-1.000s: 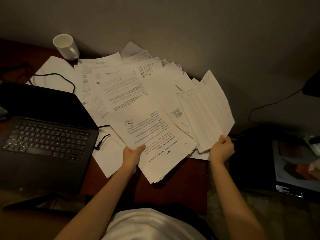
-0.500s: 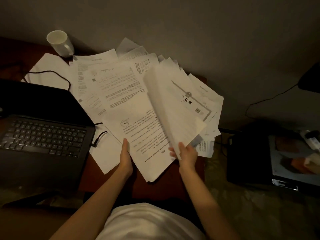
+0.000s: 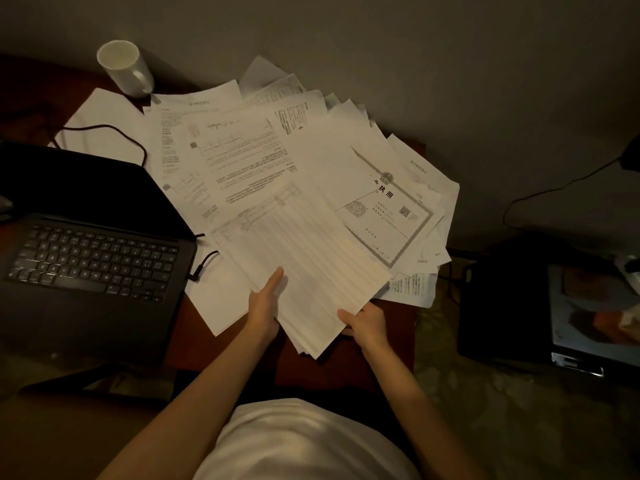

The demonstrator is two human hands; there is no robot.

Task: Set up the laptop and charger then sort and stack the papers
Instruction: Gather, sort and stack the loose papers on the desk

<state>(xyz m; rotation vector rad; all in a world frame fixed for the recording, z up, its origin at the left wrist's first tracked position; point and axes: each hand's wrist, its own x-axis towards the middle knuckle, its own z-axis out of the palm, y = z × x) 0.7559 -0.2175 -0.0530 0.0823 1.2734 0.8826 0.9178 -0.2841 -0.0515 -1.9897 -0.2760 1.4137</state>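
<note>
Fig.: sorting stage, head view, dim light. My right hand (image 3: 367, 323) has brought the ruled table sheets (image 3: 304, 258) across from the right, where it held them up a sec ago, and laid them on the near stack (image 3: 311, 341) between my two hands. Right fingers (image 3: 346, 315) now curl round the stack's near-right corner, thumb on top, rest under the edge & hidden. My left hand (image 3: 265, 306) lies flat along the stack's left edge, fingers (image 3: 277, 275) straight and pressed together, steadying; 1 s ago it gripped the printed page that is now covered.

With the sheets moved, a bordered certificate (image 3: 388, 209) shows just beyond my right fingers, atop the loose papers (image 3: 225, 147) fanned away from both hands toward the wall.

Laptop (image 3: 93, 258) sits open to the left of my left hand, screen dark; charger cable (image 3: 114, 131) loops over paper beyond it, and its plug (image 3: 199, 271) lies just beside the laptop's right edge. Cannot tell if it is seated, so that part may be unfinished. White mug (image 3: 124, 69) far-left, beyond the papers. Table (image 3: 346, 368) bare near my wrists.

Meaning: one group is merged, so the stack grows. Most sheets are unsorted, approx. early-to-mid in the paper step. Next, I judge, square the stack's edges, then take the certificate. Risk: the stack overhangs the table's near edge & top sheets may slide.
</note>
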